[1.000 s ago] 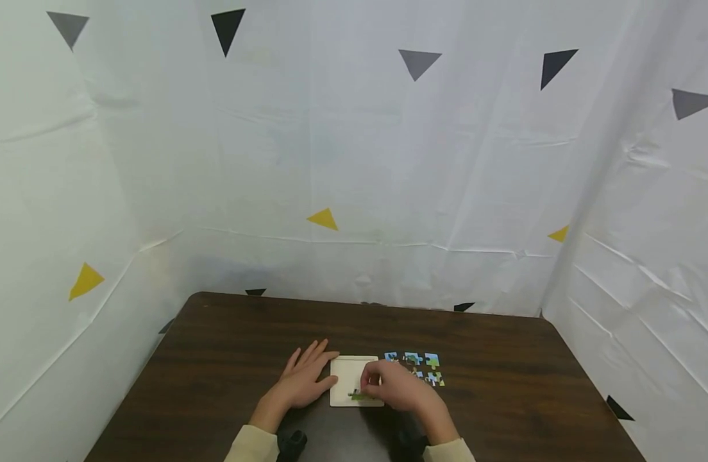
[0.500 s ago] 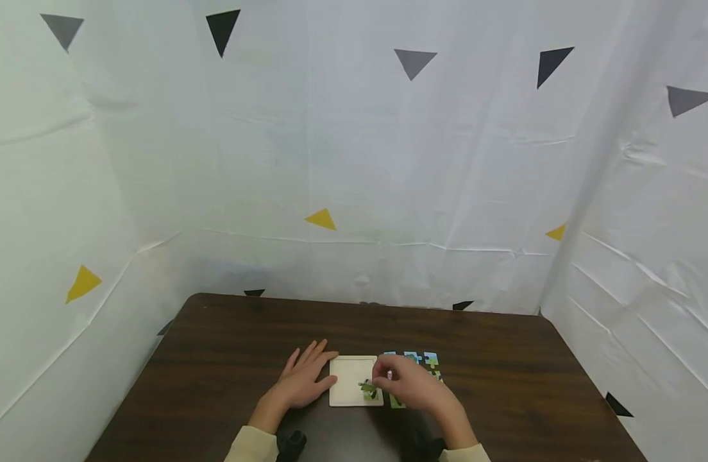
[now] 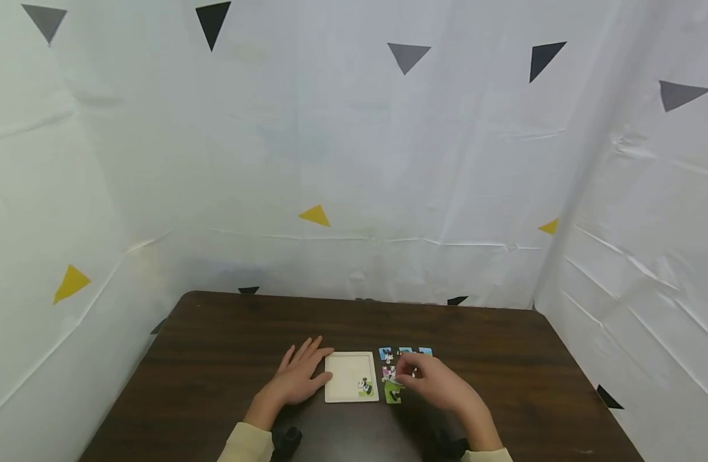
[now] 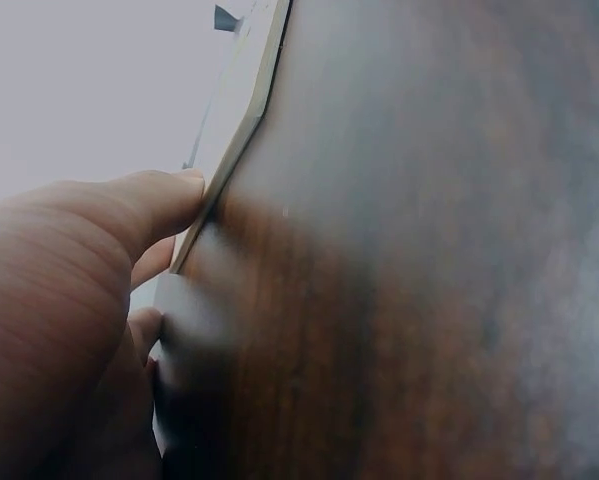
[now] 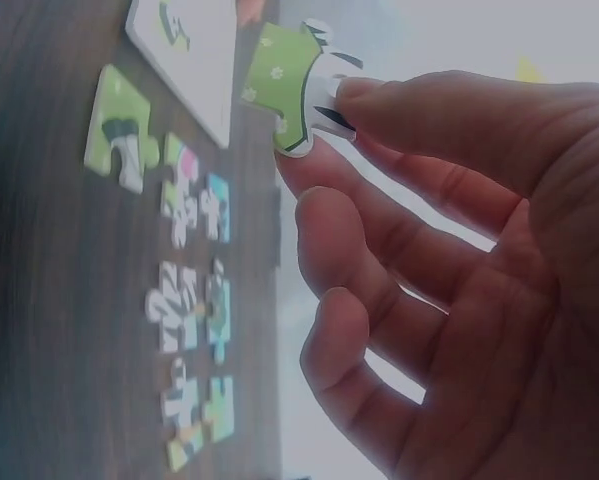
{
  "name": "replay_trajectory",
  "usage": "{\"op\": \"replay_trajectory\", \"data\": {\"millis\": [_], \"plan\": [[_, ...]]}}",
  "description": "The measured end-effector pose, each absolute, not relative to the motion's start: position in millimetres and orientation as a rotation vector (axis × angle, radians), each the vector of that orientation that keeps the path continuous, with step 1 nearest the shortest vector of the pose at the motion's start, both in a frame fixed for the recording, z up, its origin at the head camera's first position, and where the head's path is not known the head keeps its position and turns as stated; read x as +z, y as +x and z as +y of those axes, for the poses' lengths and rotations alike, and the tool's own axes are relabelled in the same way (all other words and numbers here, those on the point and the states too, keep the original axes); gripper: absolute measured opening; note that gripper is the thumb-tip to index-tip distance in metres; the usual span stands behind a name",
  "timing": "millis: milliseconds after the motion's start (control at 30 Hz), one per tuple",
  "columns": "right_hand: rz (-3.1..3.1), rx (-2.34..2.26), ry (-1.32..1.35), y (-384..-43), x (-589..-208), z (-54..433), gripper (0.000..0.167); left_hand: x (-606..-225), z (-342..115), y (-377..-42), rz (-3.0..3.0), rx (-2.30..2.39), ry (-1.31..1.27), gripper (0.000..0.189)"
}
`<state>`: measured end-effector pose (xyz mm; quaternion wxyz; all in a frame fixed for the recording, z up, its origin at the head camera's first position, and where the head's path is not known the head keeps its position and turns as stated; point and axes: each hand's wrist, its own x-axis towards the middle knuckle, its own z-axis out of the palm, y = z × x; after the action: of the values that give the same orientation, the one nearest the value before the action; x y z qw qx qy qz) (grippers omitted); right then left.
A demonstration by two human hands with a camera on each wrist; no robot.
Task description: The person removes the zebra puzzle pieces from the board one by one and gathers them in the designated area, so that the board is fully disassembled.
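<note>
My right hand (image 3: 440, 383) pinches a green and white puzzle piece (image 5: 284, 85) between thumb and forefinger, its other fingers curled. It is just right of a pale square puzzle tray (image 3: 345, 378), over loose pieces. In the tray's near right corner lies one puzzle piece (image 3: 365, 386) with a black and white figure on green. My left hand (image 3: 295, 380) lies at the tray's left side with fingers spread, thumb (image 4: 169, 205) touching the edge. A green piece (image 5: 119, 130) lies on the table beside the tray, apart from the other loose ones.
Several loose puzzle pieces (image 5: 179, 305) lie in rows right of the tray, partly hidden by my right hand in the head view. All rest on a dark wooden table (image 3: 244, 333). A white cloth (image 3: 342, 141) with printed triangles hangs behind and at both sides.
My right hand has moved right, from over the tray to over the loose pieces. The piece in the tray's near right corner is now uncovered. The left hand stays at the tray's edge.
</note>
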<state>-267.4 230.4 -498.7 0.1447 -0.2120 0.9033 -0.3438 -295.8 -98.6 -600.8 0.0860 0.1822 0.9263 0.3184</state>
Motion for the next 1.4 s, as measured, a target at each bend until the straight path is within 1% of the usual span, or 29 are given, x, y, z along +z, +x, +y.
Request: {"op": "replay_trajectory", "data": {"millis": [267,567,967,1200,1300,1400], "plan": [[2.623,-0.966,-0.608,-271,-502,248,0.009,-597,-99,-294,2.769,0.949,0.538,0.060],[2.614,-0.939,-0.546,-272,-514,267,0.011,-597,-98,-294,2.752,0.953,0.544,0.059],[2.605,-0.904,-0.534,-279,-531,276,0.009,-601,-99,-296,2.759,0.960,0.556,0.060],[2.619,-0.945,-0.455,-277,-530,279,0.010,-602,-100,-295,2.751,0.971,0.560,0.061],[2.574,-0.970,-0.433,-276,-529,282,0.012,-601,-99,-295,2.760,0.976,0.552,0.059],[2.518,-0.995,-0.426,-273,-530,284,0.019,-600,-99,-295,2.767,0.964,0.548,0.059]]}}
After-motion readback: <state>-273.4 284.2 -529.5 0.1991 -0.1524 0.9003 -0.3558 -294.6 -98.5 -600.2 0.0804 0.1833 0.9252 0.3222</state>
